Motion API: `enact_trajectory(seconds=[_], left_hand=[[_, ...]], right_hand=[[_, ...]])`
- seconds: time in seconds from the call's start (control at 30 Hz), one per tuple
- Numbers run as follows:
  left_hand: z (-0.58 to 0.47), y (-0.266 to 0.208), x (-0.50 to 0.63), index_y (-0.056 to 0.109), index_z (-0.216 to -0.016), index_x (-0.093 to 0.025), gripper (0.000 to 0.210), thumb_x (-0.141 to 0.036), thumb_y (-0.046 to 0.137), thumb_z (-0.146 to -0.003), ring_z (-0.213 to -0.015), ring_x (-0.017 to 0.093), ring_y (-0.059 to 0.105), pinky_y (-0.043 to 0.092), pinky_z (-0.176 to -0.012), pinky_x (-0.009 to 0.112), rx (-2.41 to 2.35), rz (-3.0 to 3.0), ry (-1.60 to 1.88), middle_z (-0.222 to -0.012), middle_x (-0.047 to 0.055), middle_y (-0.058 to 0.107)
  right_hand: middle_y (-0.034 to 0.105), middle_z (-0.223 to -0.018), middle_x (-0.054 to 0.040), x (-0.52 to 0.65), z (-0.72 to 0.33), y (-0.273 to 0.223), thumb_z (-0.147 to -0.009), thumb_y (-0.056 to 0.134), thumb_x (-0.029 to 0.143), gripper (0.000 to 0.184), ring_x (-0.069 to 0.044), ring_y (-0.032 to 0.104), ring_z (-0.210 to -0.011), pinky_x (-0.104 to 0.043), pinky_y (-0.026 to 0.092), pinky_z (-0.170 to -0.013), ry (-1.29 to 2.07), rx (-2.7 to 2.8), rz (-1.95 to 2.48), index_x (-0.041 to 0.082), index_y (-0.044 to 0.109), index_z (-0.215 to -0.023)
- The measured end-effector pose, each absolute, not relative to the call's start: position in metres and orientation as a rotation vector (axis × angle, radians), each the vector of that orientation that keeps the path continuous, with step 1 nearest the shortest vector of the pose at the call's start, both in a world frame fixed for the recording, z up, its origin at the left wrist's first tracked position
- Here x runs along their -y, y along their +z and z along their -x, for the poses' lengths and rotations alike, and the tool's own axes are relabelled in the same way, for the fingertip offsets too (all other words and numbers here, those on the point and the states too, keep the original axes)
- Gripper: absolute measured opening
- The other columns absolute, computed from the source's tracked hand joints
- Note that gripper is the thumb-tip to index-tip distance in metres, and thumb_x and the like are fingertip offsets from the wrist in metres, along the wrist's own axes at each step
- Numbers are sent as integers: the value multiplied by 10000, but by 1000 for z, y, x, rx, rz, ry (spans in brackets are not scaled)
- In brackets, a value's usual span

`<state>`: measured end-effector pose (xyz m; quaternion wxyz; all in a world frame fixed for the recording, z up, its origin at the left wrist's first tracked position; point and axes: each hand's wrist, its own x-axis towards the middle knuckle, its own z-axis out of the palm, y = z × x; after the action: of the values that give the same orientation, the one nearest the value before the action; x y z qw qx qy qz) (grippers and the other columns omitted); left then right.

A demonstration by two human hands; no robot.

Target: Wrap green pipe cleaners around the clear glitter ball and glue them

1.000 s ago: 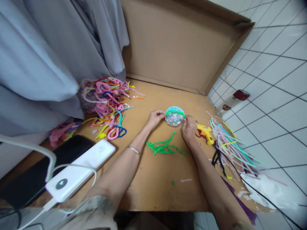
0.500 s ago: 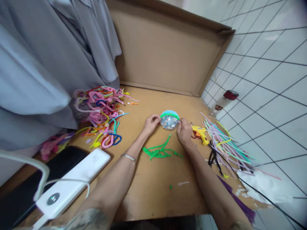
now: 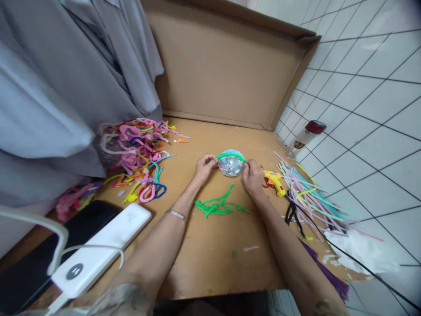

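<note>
A clear rounded container (image 3: pixel 230 167) with small coloured bits showing through it and a pale blue top stands on the table between my hands. Across its upper part runs a green pipe cleaner (image 3: pixel 231 154). My left hand (image 3: pixel 206 166) pinches the left end of this strip, slightly off the container's side. Closed at the right side of the container, my right hand (image 3: pixel 252 176) grips the other end, its fingertips partly hidden. Nearer to me, between my forearms, lies a small heap of green pipe cleaner pieces (image 3: pixel 215 207).
A yellow glue gun (image 3: pixel 275 182) lies right of my right hand, beside loose pastel pipe cleaners (image 3: pixel 304 193). At left are a tangled pipe cleaner pile (image 3: pixel 131 147) and a white power bank (image 3: pixel 105 248). A cardboard panel (image 3: pixel 217 66) and a red-lidded jar (image 3: pixel 305 138) stand behind.
My left hand has shifted slightly left and up, drawing its end of the green pipe cleaner a little away from the container. The right hand has barely moved.
</note>
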<state>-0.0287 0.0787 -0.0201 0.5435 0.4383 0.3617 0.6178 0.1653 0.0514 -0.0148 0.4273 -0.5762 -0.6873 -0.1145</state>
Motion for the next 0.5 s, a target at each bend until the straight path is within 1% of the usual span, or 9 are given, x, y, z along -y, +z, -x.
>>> enact_trajectory(seconds=[0.2, 0.33, 0.5], left_hand=[[27, -20, -79, 599, -657, -176, 194, -304, 723, -578, -649, 126, 574, 499, -720, 295, -887, -984, 1470, -652, -19, 616], [26, -22, -78, 620, -625, -163, 140, -261, 703, -568, -721, 140, 606, 505, -763, 302, -915, -1029, 1472, -755, 19, 684], [25, -26, -79, 621, -598, -159, 127, -251, 700, -559, -761, 154, 622, 508, -792, 325, -928, -1005, 1474, -851, 51, 710]], right_hand=[[637, -741, -65, -55, -167, -17, -895, 395, 227, 173, -201, 568, -696, -306, 406, -663, -254, 1681, 1418, 213, 546, -811], [608, -693, -49, -57, -168, -19, -879, 402, 228, 161, -192, 547, -662, -302, 403, -648, -241, 1661, 1412, 221, 516, -766], [613, -711, -53, -57, -167, -19, -870, 408, 239, 143, -190, 555, -662, -310, 422, -660, -165, 1640, 1391, 213, 512, -775]])
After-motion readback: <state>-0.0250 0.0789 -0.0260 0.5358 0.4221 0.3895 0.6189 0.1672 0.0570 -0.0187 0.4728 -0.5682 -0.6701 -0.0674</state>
